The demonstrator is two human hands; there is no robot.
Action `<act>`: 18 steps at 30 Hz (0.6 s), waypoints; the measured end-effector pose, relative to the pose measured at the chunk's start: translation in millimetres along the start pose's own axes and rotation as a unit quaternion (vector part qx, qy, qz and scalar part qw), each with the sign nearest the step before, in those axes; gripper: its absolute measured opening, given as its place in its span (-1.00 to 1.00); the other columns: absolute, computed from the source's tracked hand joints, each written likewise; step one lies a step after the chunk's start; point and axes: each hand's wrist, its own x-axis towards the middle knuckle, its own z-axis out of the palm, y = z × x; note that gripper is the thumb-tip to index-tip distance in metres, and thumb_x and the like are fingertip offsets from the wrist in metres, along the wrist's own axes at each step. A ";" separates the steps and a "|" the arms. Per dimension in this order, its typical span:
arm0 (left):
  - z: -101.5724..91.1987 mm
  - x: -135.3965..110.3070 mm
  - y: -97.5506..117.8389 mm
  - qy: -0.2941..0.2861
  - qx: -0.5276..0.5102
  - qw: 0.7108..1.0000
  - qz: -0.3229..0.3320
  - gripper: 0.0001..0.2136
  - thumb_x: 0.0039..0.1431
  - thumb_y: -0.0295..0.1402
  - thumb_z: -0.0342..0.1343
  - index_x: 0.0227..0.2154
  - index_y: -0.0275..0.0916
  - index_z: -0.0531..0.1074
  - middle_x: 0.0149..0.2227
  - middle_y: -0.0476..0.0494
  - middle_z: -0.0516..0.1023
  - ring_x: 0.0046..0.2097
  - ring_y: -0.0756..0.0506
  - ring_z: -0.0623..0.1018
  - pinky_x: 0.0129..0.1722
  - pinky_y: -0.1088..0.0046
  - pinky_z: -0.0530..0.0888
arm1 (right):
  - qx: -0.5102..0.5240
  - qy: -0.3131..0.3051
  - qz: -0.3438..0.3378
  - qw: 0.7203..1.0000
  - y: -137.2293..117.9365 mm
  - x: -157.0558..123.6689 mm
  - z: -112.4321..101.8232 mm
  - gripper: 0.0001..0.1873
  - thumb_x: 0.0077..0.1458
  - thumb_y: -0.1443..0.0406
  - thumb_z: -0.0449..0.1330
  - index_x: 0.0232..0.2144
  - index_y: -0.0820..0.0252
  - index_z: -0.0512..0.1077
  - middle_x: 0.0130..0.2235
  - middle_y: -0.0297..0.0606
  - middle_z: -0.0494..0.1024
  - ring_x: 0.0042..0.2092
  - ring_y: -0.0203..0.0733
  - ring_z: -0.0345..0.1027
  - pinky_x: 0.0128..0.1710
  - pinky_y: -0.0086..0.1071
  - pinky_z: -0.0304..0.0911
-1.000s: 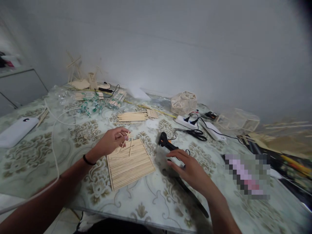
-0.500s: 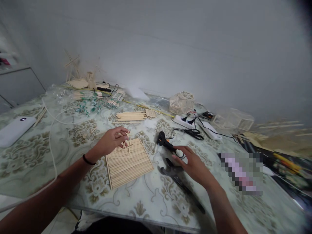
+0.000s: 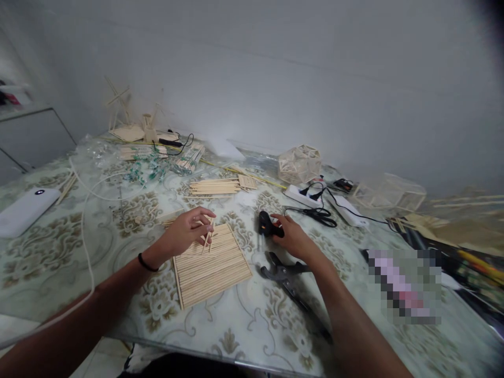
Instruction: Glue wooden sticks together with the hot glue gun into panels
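Note:
My left hand pinches a pair of short wooden sticks between thumb and fingers. They hang over the upper edge of a flat panel of wooden sticks laid side by side. To the right, my right hand has its fingers around the handle of a black glue gun, whose nozzle cannot be made out clearly. Just below that hand lies a dark, long-handled cutter, its jaws apart, partly covered by my right forearm.
Behind the panel lies a row of loose sticks. A white power strip with black plugs stands beyond the glue gun. Stick-built frames sit near the wall. A white power bank and its cable are at left.
My right hand has moved forward and closed around the glue gun's handle, and the gun has turned slightly. My left hand keeps the sticks over the panel. The view has shifted a little.

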 end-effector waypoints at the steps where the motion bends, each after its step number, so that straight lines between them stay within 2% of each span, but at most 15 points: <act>1: -0.3 -0.1 0.4 0.001 0.006 1.000 0.000 -0.70 0.19 -0.22 0.27 -0.08 -0.21 0.42 -0.35 -0.01 0.53 -0.37 -0.07 0.63 -0.39 0.44 0.56 | 0.000 0.004 0.004 1.000 -0.4 -0.1 -2.4 -0.35 -0.03 0.47 0.25 0.17 0.29 0.39 -0.05 -0.05 0.57 -0.08 -0.02 0.52 0.03 -0.19 0.35; 3: -2.0 -0.3 1.6 -0.003 0.031 0.999 0.004 -0.72 0.20 -0.22 0.24 -0.09 -0.21 0.42 -0.35 0.00 0.51 -0.40 -0.03 0.59 -0.39 0.45 0.53 | 0.002 0.019 0.016 1.000 -0.7 -2.5 -8.1 -0.39 0.00 0.43 0.22 0.15 0.35 0.38 -0.10 -0.02 0.60 -0.11 0.01 0.53 -0.04 -0.20 0.37; 5: -4.9 -0.6 3.0 -0.017 0.093 0.995 0.013 -0.74 0.22 -0.24 0.21 -0.07 -0.20 0.45 -0.37 0.01 0.49 -0.44 0.00 0.53 -0.40 0.46 0.48 | 0.005 0.044 0.037 0.998 -0.6 -8.5 -15.0 -0.46 0.08 0.35 0.16 0.14 0.35 0.39 -0.22 -0.08 0.63 -0.21 0.01 0.53 -0.16 -0.22 0.37; 7: -7.7 -0.9 3.5 -0.024 0.188 0.981 0.030 -0.73 0.24 -0.29 0.17 -0.02 -0.19 0.46 -0.37 0.01 0.50 -0.45 0.00 0.49 -0.40 0.47 0.42 | 0.014 0.070 0.050 0.996 -1.2 -18.3 -22.5 -0.49 0.12 0.29 0.11 0.13 0.28 0.40 -0.33 -0.17 0.62 -0.33 -0.03 0.50 -0.27 -0.25 0.34; 9: -8.7 -1.9 2.4 -0.031 0.277 0.959 0.046 -0.71 0.24 -0.34 0.16 0.01 -0.19 0.47 -0.38 0.00 0.52 -0.42 -0.03 0.48 -0.39 0.46 0.39 | 0.036 0.071 0.036 0.996 -3.7 -31.0 -29.2 -0.50 0.13 0.23 0.10 0.11 0.24 0.41 -0.35 -0.23 0.61 -0.39 -0.06 0.47 -0.31 -0.26 0.33; 11: -6.2 -4.1 0.3 -0.057 0.346 0.935 0.060 -0.82 0.23 -0.38 0.18 -0.11 -0.19 0.53 -0.40 0.00 0.53 -0.39 -0.05 0.49 -0.36 0.44 0.36 | 0.068 0.035 0.004 0.997 -8.4 -45.3 -33.5 -0.51 0.15 0.16 0.12 0.09 0.21 0.42 -0.34 -0.24 0.62 -0.37 -0.07 0.47 -0.31 -0.27 0.35; 13: -0.1 -7.9 -2.0 -0.099 0.400 0.908 0.082 -0.96 0.21 -0.41 0.21 -0.35 -0.22 0.55 -0.41 -0.03 0.53 -0.33 -0.08 0.51 -0.31 0.42 0.36 | 0.092 -0.021 -0.023 0.995 -12.8 -60.0 -34.2 -0.54 0.19 0.10 0.12 0.07 0.18 0.43 -0.32 -0.24 0.64 -0.35 -0.05 0.50 -0.29 -0.25 0.37; 14: 4.0 -10.2 -2.9 -0.115 0.418 0.896 0.102 -0.90 0.19 -0.43 0.24 -0.44 -0.23 0.53 -0.39 -0.05 0.53 -0.28 -0.10 0.52 -0.28 0.40 0.36 | 0.097 -0.039 -0.031 0.994 -14.0 -67.1 -33.2 -0.57 0.22 0.09 0.10 0.05 0.15 0.43 -0.28 -0.21 0.65 -0.32 -0.04 0.52 -0.26 -0.23 0.39; 16: 12.9 -15.0 -4.2 -0.135 0.436 0.878 0.143 -0.87 0.18 -0.44 0.28 -0.47 -0.24 0.50 -0.31 -0.09 0.54 -0.19 -0.13 0.53 -0.18 0.36 0.38 | 0.094 -0.039 -0.031 0.994 -12.7 -80.0 -29.7 -0.58 0.25 0.11 0.09 0.07 0.13 0.42 -0.18 -0.13 0.67 -0.23 0.03 0.56 -0.18 -0.17 0.42; 18: 20.3 -18.7 -5.2 -0.137 0.453 0.864 0.170 -0.86 0.19 -0.47 0.29 -0.46 -0.24 0.49 -0.23 -0.13 0.55 -0.10 -0.17 0.51 -0.07 0.30 0.39 | 0.080 -0.016 -0.030 0.996 -7.4 -91.0 -25.7 -0.51 0.21 0.14 0.11 0.16 0.12 0.39 -0.02 -0.04 0.66 -0.07 0.14 0.57 -0.07 -0.09 0.42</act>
